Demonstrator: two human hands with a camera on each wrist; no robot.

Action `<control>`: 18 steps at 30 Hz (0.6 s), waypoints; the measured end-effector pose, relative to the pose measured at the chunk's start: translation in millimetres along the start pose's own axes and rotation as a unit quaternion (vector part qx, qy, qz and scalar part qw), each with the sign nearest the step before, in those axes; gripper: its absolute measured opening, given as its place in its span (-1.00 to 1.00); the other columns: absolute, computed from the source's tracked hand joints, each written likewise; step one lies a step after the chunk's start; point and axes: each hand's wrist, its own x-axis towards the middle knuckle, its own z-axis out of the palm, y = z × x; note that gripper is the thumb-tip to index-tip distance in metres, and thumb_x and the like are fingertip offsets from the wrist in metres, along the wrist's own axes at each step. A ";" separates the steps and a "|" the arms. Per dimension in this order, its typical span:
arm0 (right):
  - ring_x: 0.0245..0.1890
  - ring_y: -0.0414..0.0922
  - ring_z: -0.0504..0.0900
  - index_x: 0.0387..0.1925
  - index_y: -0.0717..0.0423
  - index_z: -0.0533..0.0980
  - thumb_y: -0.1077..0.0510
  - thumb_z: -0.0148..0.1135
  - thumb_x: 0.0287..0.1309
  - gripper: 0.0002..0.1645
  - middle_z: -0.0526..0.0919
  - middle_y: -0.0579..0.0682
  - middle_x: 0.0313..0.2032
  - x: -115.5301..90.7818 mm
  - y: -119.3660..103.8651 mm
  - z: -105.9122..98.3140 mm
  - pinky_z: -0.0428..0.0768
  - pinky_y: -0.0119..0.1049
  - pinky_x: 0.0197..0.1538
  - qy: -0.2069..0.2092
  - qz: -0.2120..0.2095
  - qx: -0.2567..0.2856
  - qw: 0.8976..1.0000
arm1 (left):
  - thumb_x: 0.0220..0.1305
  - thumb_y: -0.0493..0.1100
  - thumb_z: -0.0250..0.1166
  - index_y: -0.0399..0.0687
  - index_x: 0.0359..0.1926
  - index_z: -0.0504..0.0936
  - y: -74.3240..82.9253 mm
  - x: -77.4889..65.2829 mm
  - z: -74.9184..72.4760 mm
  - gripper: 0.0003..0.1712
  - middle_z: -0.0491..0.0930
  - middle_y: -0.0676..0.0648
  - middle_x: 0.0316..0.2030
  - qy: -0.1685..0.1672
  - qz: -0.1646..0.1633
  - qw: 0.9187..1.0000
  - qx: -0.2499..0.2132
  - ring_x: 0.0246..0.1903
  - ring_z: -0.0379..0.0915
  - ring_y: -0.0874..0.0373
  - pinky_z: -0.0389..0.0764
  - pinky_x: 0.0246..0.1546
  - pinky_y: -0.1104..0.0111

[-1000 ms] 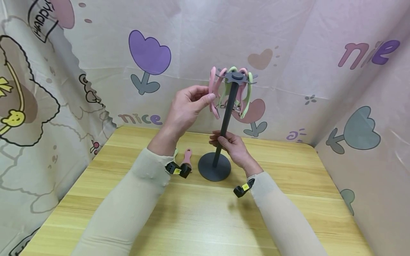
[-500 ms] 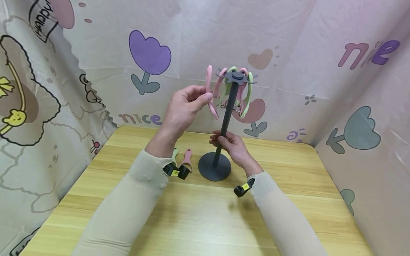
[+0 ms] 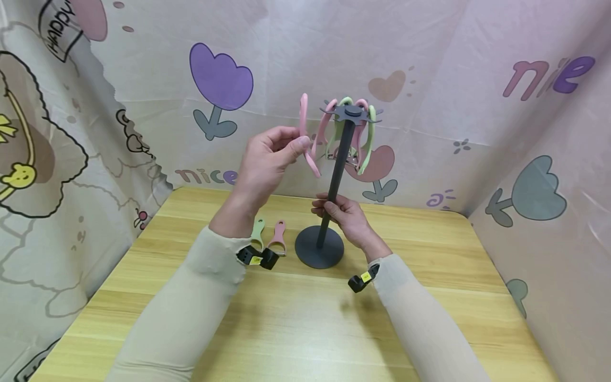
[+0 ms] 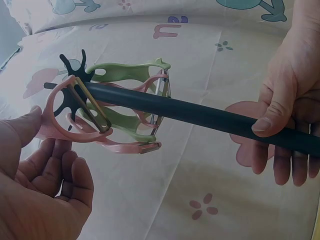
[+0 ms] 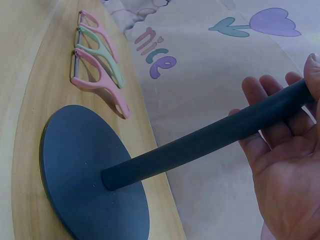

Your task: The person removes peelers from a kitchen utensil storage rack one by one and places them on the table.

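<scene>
My left hand (image 3: 267, 162) pinches a pink peeler (image 3: 303, 114) between thumb and fingers, just left of a dark rack's top hooks. In the left wrist view this peeler (image 4: 75, 136) shows its metal blade in front of the hooks. My right hand (image 3: 352, 222) holds the upright pole of the dark stand (image 3: 338, 175), thumb on the near side and fingers behind. Several pink and green peelers hang from the stand's hooks, among them a green peeler (image 3: 370, 139) on the right. The stand's round base (image 3: 312, 254) rests on the table.
On the wooden table (image 3: 305, 323), left of the base, lie a pink peeler (image 3: 279, 231) and a green peeler (image 3: 258, 229). Beyond them, the right wrist view shows another pink peeler (image 5: 102, 31). Patterned cloth (image 3: 296, 48) hangs behind and at both sides.
My left hand has drawn the pink peeler leftward, away from the hooks and the other hanging peelers. More of the green peeler on the table shows. My right hand stays on the pole.
</scene>
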 end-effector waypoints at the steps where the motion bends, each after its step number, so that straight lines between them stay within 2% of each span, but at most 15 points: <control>1: 0.15 0.00 0.76 0.33 0.33 0.50 0.16 0.12 0.59 -0.56 0.64 0.38 0.21 0.1 0.0 -0.2 0.58 -0.03 0.35 0.000 0.000 0.000 1.000 | 0.41 -0.13 0.44 -0.21 0.10 0.73 0.0 0.0 -0.5 -0.66 0.75 -0.06 -0.12 0.001 0.000 1.000 -0.002 -0.01 0.63 0.08 0.60 0.11 0.22; 7: 0.14 -0.03 0.77 0.33 0.36 0.49 0.17 0.11 0.60 -0.55 0.59 0.47 0.23 0.8 -1.8 0.0 0.58 -0.02 0.35 -0.003 -0.001 -0.003 1.000 | 0.42 -0.16 0.43 -0.20 0.06 0.74 -0.4 -1.0 -4.1 -0.72 0.73 0.01 -0.18 0.012 -0.002 1.000 -0.013 -0.11 0.58 0.12 0.57 -0.03 0.31; 14: 0.13 -0.03 0.77 0.33 0.35 0.49 0.18 0.11 0.60 -0.56 0.60 0.45 0.23 0.1 -2.5 0.5 0.59 -0.05 0.34 -0.001 0.003 0.002 1.000 | 0.42 -0.15 0.43 -0.29 0.12 0.70 -4.9 -2.0 -7.8 -0.64 0.72 0.00 -0.17 0.017 -0.013 1.000 -0.015 -0.10 0.60 0.13 0.60 0.02 0.30; 18: 0.14 -0.02 0.77 0.34 0.37 0.48 0.18 0.11 0.60 -0.55 0.60 0.46 0.23 0.1 -1.5 0.0 0.59 -0.05 0.34 -0.001 0.003 0.001 1.000 | 0.41 -0.16 0.44 -0.25 0.10 0.72 -8.7 -2.4 -10.3 -0.66 0.72 0.01 -0.18 0.025 -0.018 0.999 -0.013 -0.09 0.62 0.14 0.61 0.08 0.30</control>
